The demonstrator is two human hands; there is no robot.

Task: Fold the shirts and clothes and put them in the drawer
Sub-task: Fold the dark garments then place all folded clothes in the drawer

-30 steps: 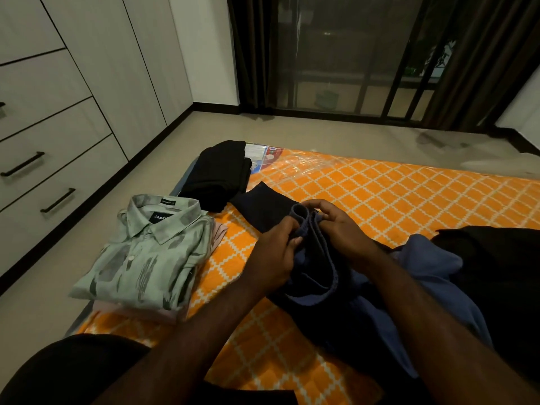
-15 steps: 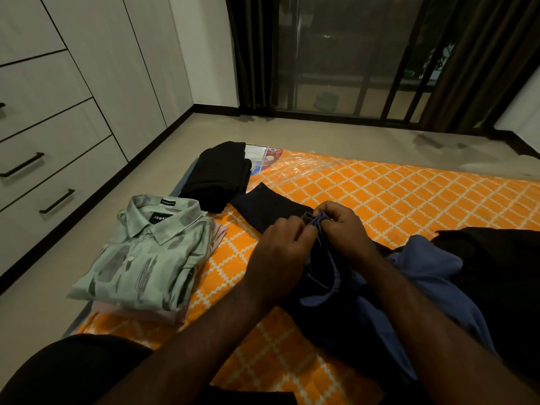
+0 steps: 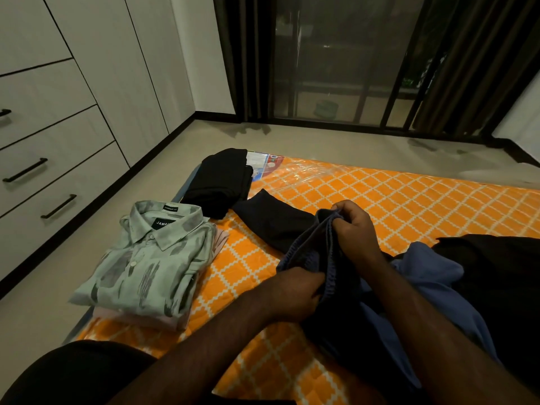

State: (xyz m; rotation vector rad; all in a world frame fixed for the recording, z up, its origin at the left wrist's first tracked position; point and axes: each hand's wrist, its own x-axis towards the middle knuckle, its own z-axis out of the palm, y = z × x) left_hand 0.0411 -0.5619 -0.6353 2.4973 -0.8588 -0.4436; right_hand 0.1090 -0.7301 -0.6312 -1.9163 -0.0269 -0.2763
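The navy garment (image 3: pixel 314 249) sits bunched over the near middle of the orange mattress (image 3: pixel 409 206), and both hands are on its ribbed edge. The right hand (image 3: pixel 355 229) pinches the band up high, fingers curled tight round the fabric; the left hand (image 3: pixel 295 293) grips the same band lower down, toward the mattress's near edge. A lighter blue cloth (image 3: pixel 432 276) and a dark pile (image 3: pixel 502 276) lie tangled just beside it on the right.

To my eye the person is finding the waistband so the piece can be straightened. It would go best with the band drawn taut between the two hands, shaken clear of the blue cloth, then laid flat on bare mattress before any crease is made.

At the left edge a folded green shirt (image 3: pixel 146 258) tops a pink one, with folded black clothes (image 3: pixel 219 182) at the far left corner. The drawers (image 3: pixel 58 176) beyond are closed.
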